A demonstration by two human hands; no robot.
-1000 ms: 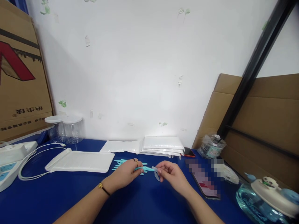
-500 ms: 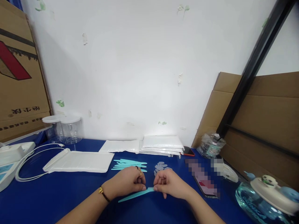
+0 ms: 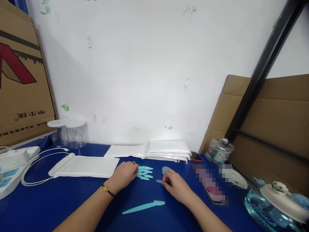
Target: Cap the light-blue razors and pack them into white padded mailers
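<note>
My left hand [image 3: 125, 174] is closed over the left ends of several turquoise eyebrow razors [image 3: 146, 172]; its fingertips are partly hidden, and the thumb presses against the handles. My right hand [image 3: 175, 185] pinches near a small translucent blade cap [image 3: 159, 181], which sticks out to the left of its fingertips. Behind those fingers lie more translucent caps [image 3: 165, 169], mostly covered by the hand. In front of both hands, a single eyebrow razor [image 3: 143, 207] rests on the blue table with a pale cap over its right end.
White padded envelopes [image 3: 169, 147] are stacked by the wall, and another white pouch [image 3: 85, 166] lies at left. Two clear jars [image 3: 76, 135] stand behind a white cable and power strip [image 3: 23, 170]. At right are a phone [image 3: 213, 190], a wrapped cup [image 3: 219, 151] and a blue bottle [image 3: 270, 206].
The razor held between both hands now lies on the table, let go. My left hand has moved back-left to the razors; my right hand has moved back to the caps.
</note>
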